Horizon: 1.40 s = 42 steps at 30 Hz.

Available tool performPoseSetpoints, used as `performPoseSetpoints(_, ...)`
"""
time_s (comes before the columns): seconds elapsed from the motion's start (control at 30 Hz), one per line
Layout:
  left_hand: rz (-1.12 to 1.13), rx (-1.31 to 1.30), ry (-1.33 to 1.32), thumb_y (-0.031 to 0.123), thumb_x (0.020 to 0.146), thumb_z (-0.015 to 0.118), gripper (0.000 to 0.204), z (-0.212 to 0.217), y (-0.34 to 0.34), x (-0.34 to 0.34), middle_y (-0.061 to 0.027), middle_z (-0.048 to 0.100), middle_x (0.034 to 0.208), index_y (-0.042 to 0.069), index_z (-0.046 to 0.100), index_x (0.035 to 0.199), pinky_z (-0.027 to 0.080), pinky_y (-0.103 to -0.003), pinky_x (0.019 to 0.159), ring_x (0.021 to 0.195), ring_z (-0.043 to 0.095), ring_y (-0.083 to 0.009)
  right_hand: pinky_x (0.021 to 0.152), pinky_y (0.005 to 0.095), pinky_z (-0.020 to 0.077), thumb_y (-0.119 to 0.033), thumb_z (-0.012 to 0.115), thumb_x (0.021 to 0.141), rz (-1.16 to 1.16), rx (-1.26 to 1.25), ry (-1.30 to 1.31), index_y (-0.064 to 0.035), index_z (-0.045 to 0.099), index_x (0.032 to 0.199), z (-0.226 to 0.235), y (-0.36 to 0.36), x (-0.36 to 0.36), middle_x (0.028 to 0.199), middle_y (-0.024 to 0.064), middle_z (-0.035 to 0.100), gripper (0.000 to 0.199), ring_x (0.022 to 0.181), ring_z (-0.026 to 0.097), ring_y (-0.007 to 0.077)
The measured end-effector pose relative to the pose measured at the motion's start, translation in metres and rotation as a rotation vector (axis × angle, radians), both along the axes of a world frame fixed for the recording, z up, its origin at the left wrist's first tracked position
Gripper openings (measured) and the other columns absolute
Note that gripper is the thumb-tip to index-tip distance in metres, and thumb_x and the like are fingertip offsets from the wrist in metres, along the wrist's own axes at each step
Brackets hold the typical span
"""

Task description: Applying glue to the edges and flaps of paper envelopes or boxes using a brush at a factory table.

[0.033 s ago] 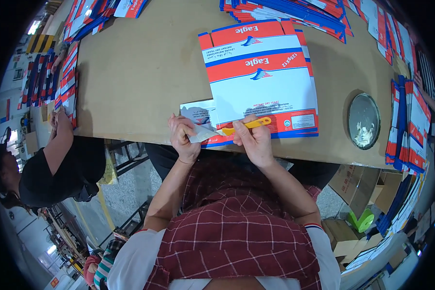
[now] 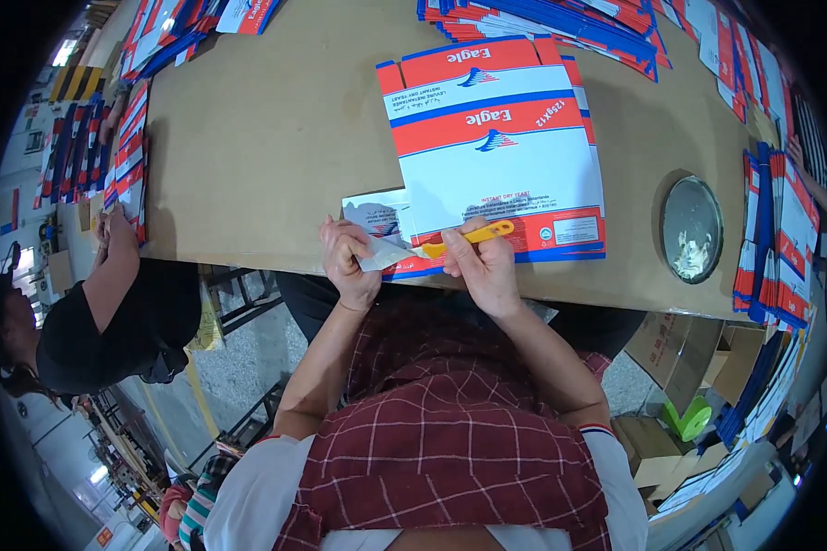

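A flattened carton [image 2: 505, 179], white with red and blue bands, lies near the front edge of the table. My left hand [image 2: 349, 266] pinches a small white flap [image 2: 383, 253] at the carton's lower left corner. In my right hand [image 2: 485, 274], a tool with a yellow handle [image 2: 492, 232] is gripped between thumb and fingers. Its narrow working end points left and meets the flap; whether it is a blade or a brush I cannot tell. Part of another printed panel [image 2: 374, 209] shows at the carton's left side.
To the right is a round dark dish [image 2: 680, 207] with white paste. Stacks of flat cartons lie at the far edge [image 2: 560, 28], the right edge [image 2: 781, 239] and the left [image 2: 130, 161]. A co-worker [image 2: 119, 303] handles cartons at left. Cardboard boxes [image 2: 648, 450] stand below right.
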<state>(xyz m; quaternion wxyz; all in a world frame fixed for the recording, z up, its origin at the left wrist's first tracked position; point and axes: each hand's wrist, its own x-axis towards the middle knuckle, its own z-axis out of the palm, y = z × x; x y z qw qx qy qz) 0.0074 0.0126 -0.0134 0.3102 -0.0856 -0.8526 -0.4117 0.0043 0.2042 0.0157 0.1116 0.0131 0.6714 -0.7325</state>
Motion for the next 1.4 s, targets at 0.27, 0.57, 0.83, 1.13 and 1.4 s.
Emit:
performPoseSetpoints(0.27,0.005,0.021,-0.003,0.005,0.064,0.065,0.027,0.000,0.001,0.000,-0.0040,0.049,0.067,0.012,0.039,0.061,0.032,-0.048,0.092,0.072,0.053,-0.0236,0.043,0.0179,0.0382,-0.020,0.053,0.090,-0.103,-0.130,-0.164,-0.0058,0.045,0.076,0.003,0.006,-0.001,0.054,-0.0002,0.049,0.022,0.047,0.049,0.0043)
performPoseSetpoints(0.57,-0.004,0.038,-0.020,0.003,0.064,0.063,0.026,-0.003,-0.001,0.001,-0.0038,0.049,0.067,0.012,0.039,0.062,0.033,-0.048,0.090,0.072,0.053,-0.0234,0.047,0.0179,0.0396,-0.019,0.051,0.091,-0.042,-0.012,0.044,-0.0037,0.049,0.079,0.001,0.000,0.000,0.056,0.0003,0.052,0.019,0.050,0.051,0.0049)
performPoseSetpoints(0.83,-0.032,0.023,-0.032,-0.001,0.063,0.059,0.024,0.000,-0.002,0.000,-0.0039,0.049,0.069,0.012,0.038,0.063,0.030,-0.046,0.094,0.075,0.051,-0.0216,0.044,0.0181,0.0403,-0.019,0.052,0.090,-0.004,-0.036,-0.095,-0.0042,0.047,0.080,0.003,-0.001,-0.001,0.055,-0.0003,0.050,0.019,0.048,0.047,0.0040)
performPoseSetpoints(1.13,-0.026,0.021,-0.020,0.002,0.062,0.064,0.026,0.001,-0.003,0.000,-0.0040,0.050,0.068,0.012,0.040,0.062,0.031,-0.048,0.093,0.072,0.053,-0.0236,0.046,0.0182,0.0402,-0.021,0.052,0.090,-0.158,-0.125,-0.050,-0.0039,0.047,0.083,-0.001,-0.001,0.000,0.056,-0.0004,0.050,0.019,0.048,0.047,0.0042)
performPoseSetpoints(1.4,-0.039,0.055,-0.044,0.000,0.063,0.060,0.024,-0.003,-0.003,0.001,-0.0030,0.049,0.069,0.012,0.040,0.063,0.027,-0.047,0.096,0.076,0.051,-0.0211,0.048,0.0185,0.0402,-0.022,0.051,0.091,0.038,-0.003,-0.075,-0.0032,0.050,0.081,0.002,0.003,-0.004,0.058,0.0006,0.052,0.022,0.050,0.049,0.0055)
